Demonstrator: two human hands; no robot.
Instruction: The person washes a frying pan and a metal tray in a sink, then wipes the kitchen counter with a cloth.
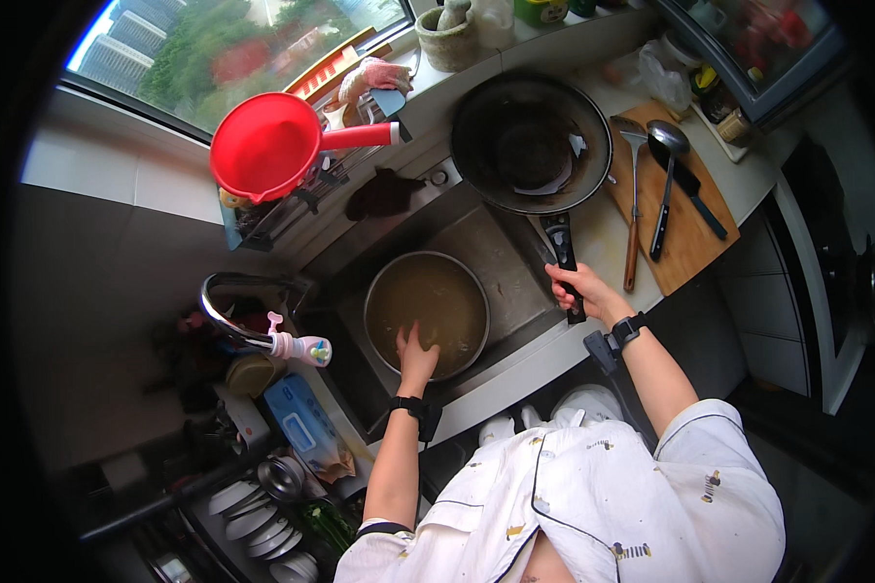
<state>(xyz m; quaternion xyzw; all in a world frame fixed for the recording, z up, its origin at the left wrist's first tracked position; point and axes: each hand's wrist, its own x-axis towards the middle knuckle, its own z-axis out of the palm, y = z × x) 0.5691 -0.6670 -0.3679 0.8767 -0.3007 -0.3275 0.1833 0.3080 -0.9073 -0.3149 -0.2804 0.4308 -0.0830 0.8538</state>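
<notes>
My right hand [582, 291] is closed around the black handle of a dark wok [532, 146], whose wet-looking pan rests over the back right corner of the sink and the counter. A round metal basin [486, 328] of cloudy brownish water stands in the steel sink [514, 273]. My left hand [415, 357] reaches into this basin with its fingertips under the water; whether they touch anything there is hidden. Left of the basin, the chrome faucet [215, 310] ends in a pink and white spout attachment [302, 348].
A wooden cutting board [700, 248] at right bears a spatula [634, 197], a ladle [669, 138] and a knife [700, 197]. A red dipper [266, 146] lies on the rack by the window. Wipes [306, 423] and stacked bowls [255, 521] are at lower left.
</notes>
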